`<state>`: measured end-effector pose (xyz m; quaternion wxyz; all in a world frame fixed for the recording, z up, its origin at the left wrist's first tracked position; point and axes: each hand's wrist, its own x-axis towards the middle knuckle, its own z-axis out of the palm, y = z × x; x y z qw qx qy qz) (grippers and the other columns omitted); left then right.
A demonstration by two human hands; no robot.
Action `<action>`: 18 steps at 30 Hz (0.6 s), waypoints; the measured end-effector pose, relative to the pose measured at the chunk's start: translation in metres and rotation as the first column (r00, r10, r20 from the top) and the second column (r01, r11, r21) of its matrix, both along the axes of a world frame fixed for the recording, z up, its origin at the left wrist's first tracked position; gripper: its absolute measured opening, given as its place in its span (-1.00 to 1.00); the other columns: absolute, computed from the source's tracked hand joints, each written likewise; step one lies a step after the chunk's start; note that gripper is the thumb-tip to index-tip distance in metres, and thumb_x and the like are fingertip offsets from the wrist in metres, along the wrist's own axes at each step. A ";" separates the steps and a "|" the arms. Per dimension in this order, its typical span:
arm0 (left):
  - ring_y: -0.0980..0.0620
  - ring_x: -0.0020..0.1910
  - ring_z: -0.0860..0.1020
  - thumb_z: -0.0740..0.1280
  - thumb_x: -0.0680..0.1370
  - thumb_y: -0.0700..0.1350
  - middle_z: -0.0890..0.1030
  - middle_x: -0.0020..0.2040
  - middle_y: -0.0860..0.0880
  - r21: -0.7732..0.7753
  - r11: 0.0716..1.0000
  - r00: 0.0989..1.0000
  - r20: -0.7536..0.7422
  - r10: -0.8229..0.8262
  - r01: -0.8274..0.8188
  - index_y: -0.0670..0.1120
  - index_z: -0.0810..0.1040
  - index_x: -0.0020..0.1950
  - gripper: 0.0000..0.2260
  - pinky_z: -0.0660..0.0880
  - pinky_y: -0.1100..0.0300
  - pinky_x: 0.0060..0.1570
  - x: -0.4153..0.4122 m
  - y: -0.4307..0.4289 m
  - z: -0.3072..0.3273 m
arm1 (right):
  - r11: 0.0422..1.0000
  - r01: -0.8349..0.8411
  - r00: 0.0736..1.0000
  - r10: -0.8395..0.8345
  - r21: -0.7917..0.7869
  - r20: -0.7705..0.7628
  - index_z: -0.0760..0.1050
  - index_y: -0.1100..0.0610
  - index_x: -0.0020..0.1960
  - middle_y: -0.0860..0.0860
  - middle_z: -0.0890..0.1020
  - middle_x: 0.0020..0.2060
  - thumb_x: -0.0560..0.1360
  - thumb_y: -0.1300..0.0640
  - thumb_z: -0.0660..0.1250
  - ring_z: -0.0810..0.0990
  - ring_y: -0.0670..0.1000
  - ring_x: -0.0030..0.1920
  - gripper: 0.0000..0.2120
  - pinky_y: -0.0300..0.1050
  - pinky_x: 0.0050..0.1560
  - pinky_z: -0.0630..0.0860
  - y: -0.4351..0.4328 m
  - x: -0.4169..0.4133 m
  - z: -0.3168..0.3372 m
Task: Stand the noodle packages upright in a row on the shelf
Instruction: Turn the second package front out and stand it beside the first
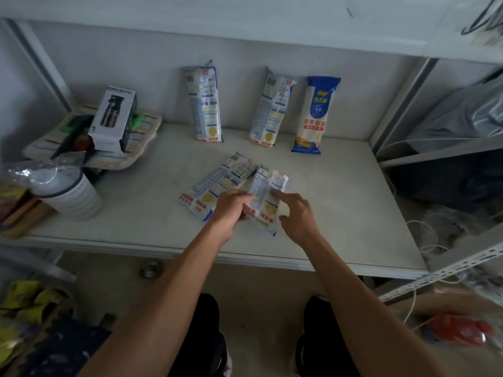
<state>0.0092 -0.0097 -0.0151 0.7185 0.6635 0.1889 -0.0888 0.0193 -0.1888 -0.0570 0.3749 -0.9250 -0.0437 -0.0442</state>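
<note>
Three noodle packages stand upright against the back wall of the white shelf [340,202]: one pale blue-and-white [205,104], a second like it leaning slightly [270,110], and one with a blue top and front label [315,115]. Two more packages lie flat near the front: a left one [217,183] and a right one [265,197]. My left hand [231,206] grips the lower left side of the right flat package. My right hand [295,216] hovers at that package's right edge with fingers spread, the forefinger touching it.
A boxed sport bottle [113,118] sits on a padded mat [130,148] at the shelf's left. A white cup with a plastic bag [68,191] stands at the front left. Cables [424,235] and dark bags lie on the adjoining shelf at right.
</note>
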 end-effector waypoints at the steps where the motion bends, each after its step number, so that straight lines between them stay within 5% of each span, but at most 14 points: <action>1: 0.00 -0.39 0.55 0.39 0.53 -0.23 0.62 -0.32 -0.10 -0.056 0.998 1.000 0.021 -0.001 0.002 -0.16 0.61 -0.17 -0.91 0.45 0.20 -0.43 -0.002 -0.003 0.004 | 0.990 -0.043 0.996 0.054 -0.137 0.075 0.39 -0.04 0.46 0.17 0.52 0.29 0.29 0.34 0.44 0.54 0.23 0.16 -0.23 0.09 0.13 0.55 -0.002 0.001 -0.006; 5: 0.02 -0.36 0.64 0.37 0.55 -0.25 0.67 -0.28 -0.08 -0.312 0.950 0.998 0.047 0.033 -0.017 -0.19 0.62 -0.07 -0.96 0.49 0.22 -0.49 -0.012 -0.017 0.016 | 0.967 -0.037 0.995 0.058 -0.254 0.077 0.23 -0.15 0.49 0.03 0.38 0.45 0.30 -0.12 0.51 0.38 0.15 0.38 -0.17 0.12 0.26 0.43 0.001 0.001 -0.008; 8: 0.05 -0.32 0.65 0.37 0.57 -0.18 0.69 -0.20 -0.08 -0.452 0.891 0.991 0.093 0.100 -0.047 -0.20 0.58 0.16 -0.81 0.53 0.23 -0.46 -0.012 -0.019 0.017 | 0.999 -0.044 0.973 0.042 0.003 0.226 0.57 0.03 0.25 0.03 0.66 0.16 0.36 0.03 0.52 0.63 0.04 0.13 -0.53 0.07 0.11 0.59 0.004 0.006 0.005; 11: 0.01 -0.23 0.62 0.27 0.60 -0.05 0.67 -0.20 -0.06 -0.491 0.870 0.984 0.123 0.129 -0.053 -0.14 0.59 0.06 -0.81 0.48 0.15 -0.26 -0.007 -0.012 0.018 | 0.953 0.039 0.993 -0.070 0.300 0.093 0.65 0.13 0.08 -0.06 0.69 -0.14 0.38 0.17 0.54 0.63 -0.21 -0.21 -0.72 -0.42 -0.11 0.53 0.007 0.005 0.037; 15: 0.01 0.08 0.63 0.34 0.42 -0.14 0.68 0.09 -0.03 -0.065 0.995 0.977 0.198 0.082 -0.070 -0.08 0.53 0.20 -0.66 0.44 0.16 -0.11 0.001 -0.005 0.009 | 0.860 0.055 0.998 -0.057 0.508 -0.012 0.63 0.16 -0.01 -0.11 0.70 -0.25 0.41 0.21 0.50 0.64 -0.29 -0.31 -0.84 -0.37 -0.29 0.52 -0.003 0.009 0.047; 18: 0.11 0.13 0.62 0.43 0.44 -0.18 0.66 0.18 0.04 0.120 0.989 0.977 0.185 -0.109 0.088 -0.02 0.52 0.29 -0.58 0.49 0.17 -0.01 0.000 -0.006 0.005 | 0.829 0.030 0.998 0.011 0.558 -0.069 0.62 0.16 0.03 0.02 0.75 -0.14 0.42 0.10 0.50 0.74 0.00 -0.14 -0.77 0.03 -0.11 0.68 -0.007 0.008 0.045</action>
